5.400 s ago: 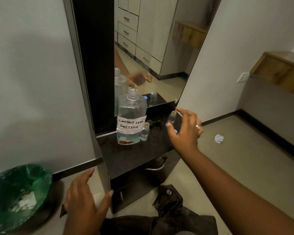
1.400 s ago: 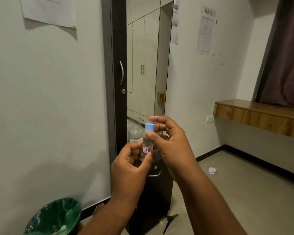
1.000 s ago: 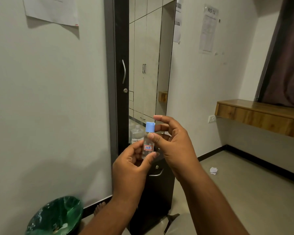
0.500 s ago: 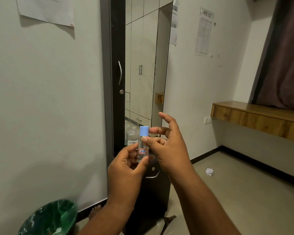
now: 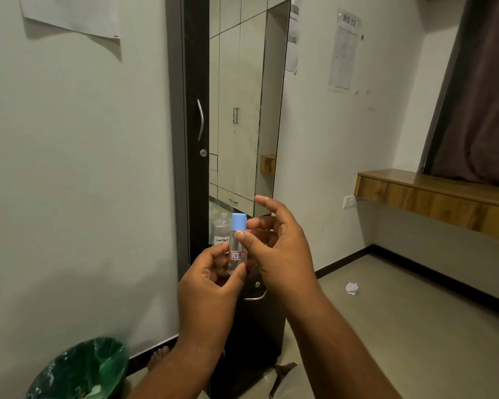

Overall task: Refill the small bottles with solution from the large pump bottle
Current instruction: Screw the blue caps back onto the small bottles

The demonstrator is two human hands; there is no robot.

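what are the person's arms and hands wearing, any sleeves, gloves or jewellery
Both forearms are bare up to the frame edge, with no sleeves in view. The left hand and the right hand wear no gloves. No watch or bracelet shows on either wrist. No ring can be made out in this view.

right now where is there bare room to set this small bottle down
The long wooden wall shelf on the right shows a bare top. The floor between the dark cabinet and the crumpled white paper is bare. The cabinet's top is mostly hidden, and the large clear labelled bottle stands there, so it looks crowded.
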